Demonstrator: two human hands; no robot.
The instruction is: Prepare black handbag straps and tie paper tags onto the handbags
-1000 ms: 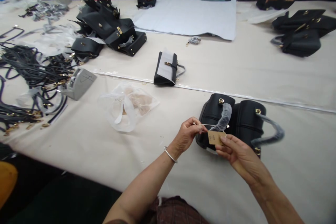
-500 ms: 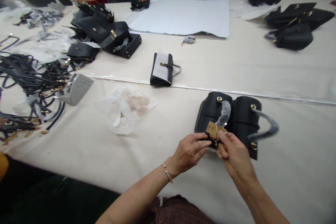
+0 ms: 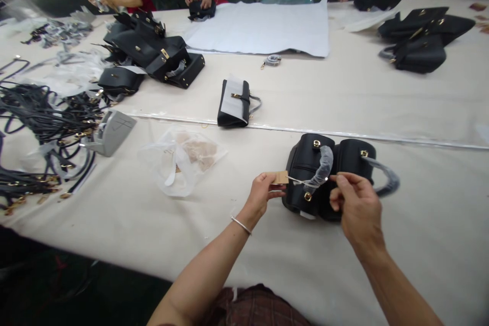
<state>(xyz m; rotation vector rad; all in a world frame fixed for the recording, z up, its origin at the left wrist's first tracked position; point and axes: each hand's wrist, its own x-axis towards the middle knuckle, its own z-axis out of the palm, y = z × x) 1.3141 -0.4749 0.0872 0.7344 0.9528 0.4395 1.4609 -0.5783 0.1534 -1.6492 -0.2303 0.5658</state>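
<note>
Tags (image 3: 204,154) of brown card, we judge, lie inside the crumpled translucent plastic bag (image 3: 179,185). Our left hand (image 3: 263,194) pinches a flat tan cardboard tag (image 3: 281,177) beside a black leather-look handbag (image 3: 300,160); its white string (image 3: 298,181) reaches the plastic-wrapped curved handle (image 3: 324,165), seemingly not yet secured. Our right hand (image 3: 361,209) curls nearby, grip unclear; on the second black handbag (image 3: 353,153) we see no tag.

A passage lies between plastic bag (image 3: 191,155) and left hand (image 3: 264,193); handbags (image 3: 303,158) block rightward.

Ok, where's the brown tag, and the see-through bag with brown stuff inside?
Brown tag (image 3: 281,177), head view: middle of its flat face.
See-through bag (image 3: 186,182), head view: its crumpled near side.
</note>
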